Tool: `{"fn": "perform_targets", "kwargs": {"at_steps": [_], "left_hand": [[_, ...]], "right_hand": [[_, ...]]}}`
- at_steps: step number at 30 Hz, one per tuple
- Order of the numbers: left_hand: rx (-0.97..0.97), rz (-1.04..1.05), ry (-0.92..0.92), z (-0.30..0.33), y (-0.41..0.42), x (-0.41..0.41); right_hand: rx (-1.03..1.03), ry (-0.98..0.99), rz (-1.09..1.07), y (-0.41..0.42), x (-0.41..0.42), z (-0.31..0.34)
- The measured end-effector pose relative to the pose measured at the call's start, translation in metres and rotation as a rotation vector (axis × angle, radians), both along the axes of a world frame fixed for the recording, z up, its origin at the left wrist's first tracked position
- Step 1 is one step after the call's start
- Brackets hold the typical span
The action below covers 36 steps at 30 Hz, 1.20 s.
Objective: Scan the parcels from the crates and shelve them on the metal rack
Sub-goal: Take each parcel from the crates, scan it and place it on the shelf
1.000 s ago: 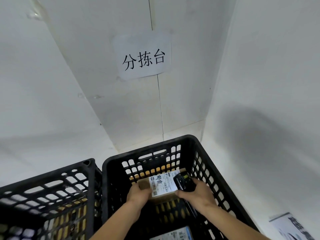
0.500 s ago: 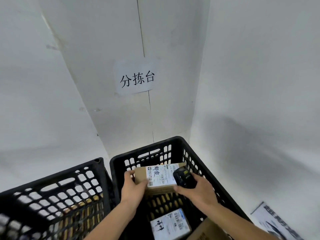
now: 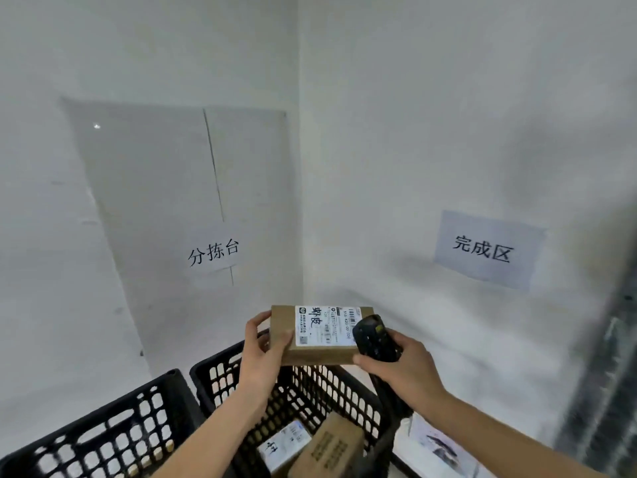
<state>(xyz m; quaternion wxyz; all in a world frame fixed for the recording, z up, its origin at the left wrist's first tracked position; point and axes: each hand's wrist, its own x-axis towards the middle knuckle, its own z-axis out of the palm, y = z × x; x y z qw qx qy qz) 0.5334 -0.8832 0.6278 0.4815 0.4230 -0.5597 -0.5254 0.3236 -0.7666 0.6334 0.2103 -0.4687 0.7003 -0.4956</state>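
Lifted above the crate (image 3: 300,384) now, the parcel (image 3: 320,334) faces two wall signs (image 3: 487,250).

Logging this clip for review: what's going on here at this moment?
A person is scanning parcels. The left hand holds a brown cardboard parcel above the black crate, label up, while the right hand grips a black handheld scanner at the label's right edge. More parcels lie in that crate. A second black crate stands to its left. The parcel is not yet shelved.
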Motion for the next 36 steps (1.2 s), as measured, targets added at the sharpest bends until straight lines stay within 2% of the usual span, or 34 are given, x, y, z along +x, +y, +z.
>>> {"fn": "perform_targets", "kwargs": {"at_steps": [7,13,19,27,33,36], "left_hand": [[-0.002,-0.215,-0.053,0.074,0.097,-0.063],[0.033,-0.396,0.017,0.109,0.212,-0.124],[0.053,-0.560,-0.016,0.113,0.349,-0.171],[0.134,-0.752,0.054,0.095,0.543,-0.239],[0.061,-1.015,-0.069,0.097,0.659,-0.276],[0.035,-1.070,-0.130,0.099,0.698,-0.292]], "right_hand": [[-0.044,0.030,-0.176,0.134,-0.053,0.075],[-0.083,0.037,-0.293,0.274,-0.101,0.106],[-0.097,0.038,-0.385,0.437,-0.140,0.124],[-0.116,-0.037,-0.581,0.642,-0.167,0.125],[-0.159,-0.062,-0.650,0.753,-0.170,0.129],[-0.171,-0.075,-0.694,0.797,-0.173,0.133]]}}
